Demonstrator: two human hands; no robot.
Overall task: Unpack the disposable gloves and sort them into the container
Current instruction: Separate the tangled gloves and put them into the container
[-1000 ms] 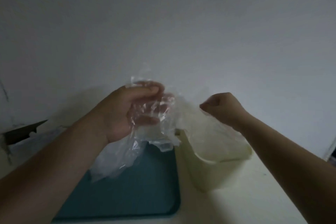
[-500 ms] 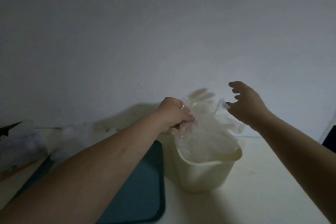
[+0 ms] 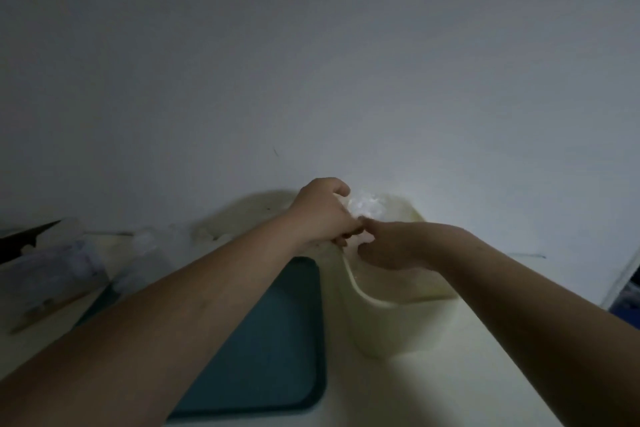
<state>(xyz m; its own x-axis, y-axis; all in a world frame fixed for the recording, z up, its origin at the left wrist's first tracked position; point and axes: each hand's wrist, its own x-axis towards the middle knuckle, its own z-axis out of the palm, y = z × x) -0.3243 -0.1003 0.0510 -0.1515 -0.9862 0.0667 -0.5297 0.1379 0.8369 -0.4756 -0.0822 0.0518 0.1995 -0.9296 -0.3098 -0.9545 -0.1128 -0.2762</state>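
Observation:
A cream plastic container [image 3: 398, 326] stands on the pale table, right of a teal tray [image 3: 273, 340]. Crumpled clear disposable gloves [image 3: 365, 206] show at the container's far side. My left hand [image 3: 323, 211] is over the container's left rim, fingers curled down onto the gloves. My right hand [image 3: 388, 246] reaches into the container's mouth, its fingers curled and meeting the left hand's fingertips. What the right fingers hold is hidden in the dim light.
A heap of clear plastic packaging [image 3: 55, 270] lies at the left, with a dark flat object [image 3: 24, 236] behind it. A grey wall stands close behind the table. A dark blue thing [image 3: 628, 302] shows at the right edge.
Both hands dropped from above the container into its mouth, carrying the gloves down. The right hand, spread open half a second ago, now has curled fingers beside the left hand.

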